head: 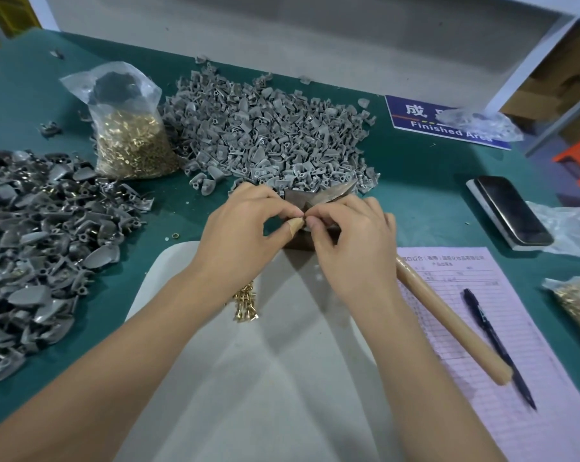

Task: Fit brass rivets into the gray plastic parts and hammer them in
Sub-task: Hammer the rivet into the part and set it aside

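Green table (415, 181): both hands (302, 228) pinch together, hiding whatever tiny piece they hold.

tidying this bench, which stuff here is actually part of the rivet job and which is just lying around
Job: left hand and right hand pinching a small piece together; loose brass rivets; bag of rivets; gray parts pile; darker parts pile; wooden hammer handle.

Lying about: phone; pen; pink form; Finished Area sign.

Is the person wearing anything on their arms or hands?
No sleeves or gloves show: both forearms are bare. The left hand has a tan plaster wrapped round its thumb tip. The right hand wears nothing, with no rings or watch in view.
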The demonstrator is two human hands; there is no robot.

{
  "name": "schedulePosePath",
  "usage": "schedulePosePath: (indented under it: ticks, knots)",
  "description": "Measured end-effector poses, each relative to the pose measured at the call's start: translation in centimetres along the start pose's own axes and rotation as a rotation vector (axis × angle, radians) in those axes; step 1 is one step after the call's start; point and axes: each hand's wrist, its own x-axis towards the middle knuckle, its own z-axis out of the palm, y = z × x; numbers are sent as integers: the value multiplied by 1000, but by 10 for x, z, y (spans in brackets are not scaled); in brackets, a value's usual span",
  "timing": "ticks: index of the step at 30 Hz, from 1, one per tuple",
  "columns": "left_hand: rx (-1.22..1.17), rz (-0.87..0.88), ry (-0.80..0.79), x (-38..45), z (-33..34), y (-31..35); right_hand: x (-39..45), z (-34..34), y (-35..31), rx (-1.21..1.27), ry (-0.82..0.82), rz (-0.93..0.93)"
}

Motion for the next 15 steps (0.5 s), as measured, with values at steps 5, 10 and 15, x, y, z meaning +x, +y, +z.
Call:
schedulePosePath:
  ticks: [5, 10, 15]
  knots:
    - [29, -6, 4, 0, -1, 1, 2, -1, 4, 34, -25, 8]
    - [36, -10, 6, -1, 0, 1, 2, -5, 1, -31, 0, -25]
    - [-12, 9, -8, 0, 1, -1, 4, -9, -3, -118, -34, -98]
